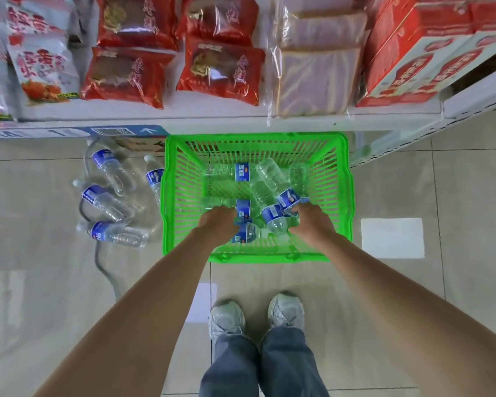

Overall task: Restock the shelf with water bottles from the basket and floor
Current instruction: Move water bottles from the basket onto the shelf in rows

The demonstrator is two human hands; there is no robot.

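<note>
A green plastic basket [342, 196] stands on the floor against the shelf base, with several clear water bottles with blue labels lying inside. My left hand [218, 224] reaches into the basket and curls around a bottle [245, 234] near the front. My right hand [312, 222] is also inside and grips another bottle [274, 217] by its body. Several more bottles [109, 167] lie on the floor tiles left of the basket. The shelf [212, 114] above holds snack packs.
Red snack bags [221, 70], white bags at the left and red cartons [413, 58] fill the shelf. A grey cable [103, 267] runs across the floor by the loose bottles. My shoes [226, 319] stand just behind the basket on the tiles.
</note>
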